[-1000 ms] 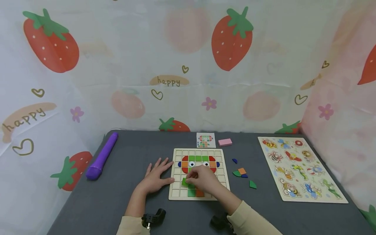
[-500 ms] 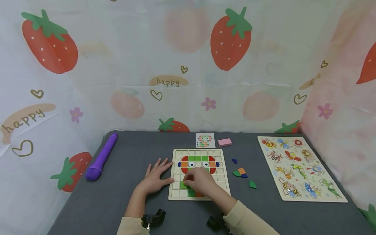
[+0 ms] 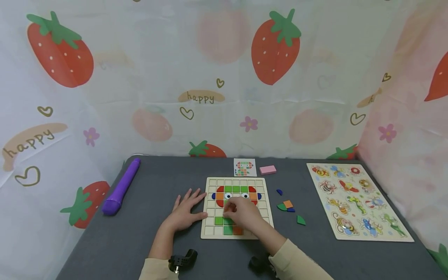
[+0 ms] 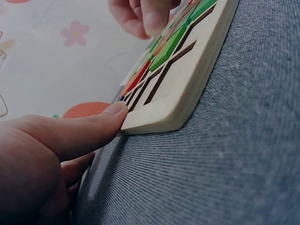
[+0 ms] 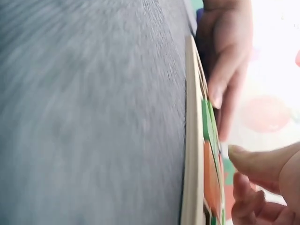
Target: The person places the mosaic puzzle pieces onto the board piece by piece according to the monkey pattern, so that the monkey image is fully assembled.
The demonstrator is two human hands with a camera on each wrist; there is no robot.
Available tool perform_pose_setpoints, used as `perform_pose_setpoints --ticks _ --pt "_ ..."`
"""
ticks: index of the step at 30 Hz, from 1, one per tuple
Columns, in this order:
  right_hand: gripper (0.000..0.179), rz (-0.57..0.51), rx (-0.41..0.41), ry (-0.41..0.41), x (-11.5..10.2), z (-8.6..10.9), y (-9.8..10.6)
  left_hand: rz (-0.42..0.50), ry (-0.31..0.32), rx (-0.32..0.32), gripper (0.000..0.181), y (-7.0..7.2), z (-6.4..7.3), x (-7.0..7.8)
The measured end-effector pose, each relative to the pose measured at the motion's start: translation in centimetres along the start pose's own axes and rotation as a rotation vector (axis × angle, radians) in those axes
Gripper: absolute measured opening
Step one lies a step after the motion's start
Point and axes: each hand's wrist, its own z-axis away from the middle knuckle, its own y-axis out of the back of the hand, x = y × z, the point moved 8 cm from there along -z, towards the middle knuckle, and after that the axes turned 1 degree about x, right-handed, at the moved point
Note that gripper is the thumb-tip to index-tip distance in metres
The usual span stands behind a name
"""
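Observation:
A wooden grid board (image 3: 212, 182) lies on the dark grey cloth, its cells partly filled with red, green and orange pieces and two eye pieces. My left hand (image 3: 184, 213) rests flat at the board's left side, fingers spread; in the left wrist view its thumb (image 4: 101, 124) touches the board's edge. Over the middle of the board hovers my right hand (image 3: 245, 214), covering several cells. Its fingers are loosely bent, and the right wrist view shows the thumb (image 5: 255, 161) apart from them with nothing held. A light green square tile (image 3: 218, 221) sits in a lower-left cell.
Behind the board are a pattern card (image 3: 245, 167) and a pink block (image 3: 268, 169). Loose pieces lie to its right, including an orange square (image 3: 288, 203) and a green quarter-round (image 3: 301, 220). A purple microphone (image 3: 122, 186) and an insect puzzle board (image 3: 336, 229) lie farther out.
My right hand pressed the light green tile flat into its cell, let go, and has drawn slightly up and right. My left hand has stayed at the board's edge.

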Motion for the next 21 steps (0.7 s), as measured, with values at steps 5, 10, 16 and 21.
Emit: perform_pose_setpoints --ticks 5,10,16,21 --pt "0.005 -0.012 -0.001 0.030 1.0 0.5 1.3 0.004 0.018 0.003 0.074 0.1 0.0 0.0" --pt "0.004 -0.003 0.037 0.019 2.3 1.3 2.9 0.007 0.019 0.003 0.074 0.0 0.0 -0.1" --pt "0.005 -0.006 0.085 -0.032 4.0 2.4 4.9 0.002 0.029 0.000 0.075 -0.2 0.0 -0.2" --pt "0.004 -0.020 0.119 -0.081 5.6 3.0 6.3 0.006 0.030 0.004 0.074 -0.2 -0.1 0.0"
